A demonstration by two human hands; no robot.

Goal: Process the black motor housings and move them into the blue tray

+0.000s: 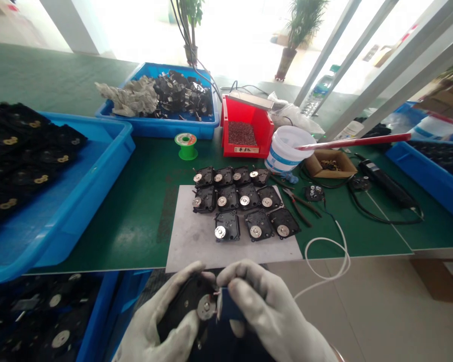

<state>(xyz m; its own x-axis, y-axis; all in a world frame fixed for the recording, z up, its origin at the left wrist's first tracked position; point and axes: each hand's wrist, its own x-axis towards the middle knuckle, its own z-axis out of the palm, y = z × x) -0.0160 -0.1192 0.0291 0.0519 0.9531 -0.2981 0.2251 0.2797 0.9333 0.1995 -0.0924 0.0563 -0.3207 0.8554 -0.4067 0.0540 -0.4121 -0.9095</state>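
No readable text or labels.

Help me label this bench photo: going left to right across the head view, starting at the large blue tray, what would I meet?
Large blue tray, green spool, red parts bin, white bucket, small cardboard box, black corded tool.

Green table [143, 221], red bin [264, 120], blue trays [109, 151]

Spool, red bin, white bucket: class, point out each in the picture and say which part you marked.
Spool [187, 152]: head view, green core.
Red bin [263, 126]: head view, right wall.
White bucket [282, 155]: head view, front wall.
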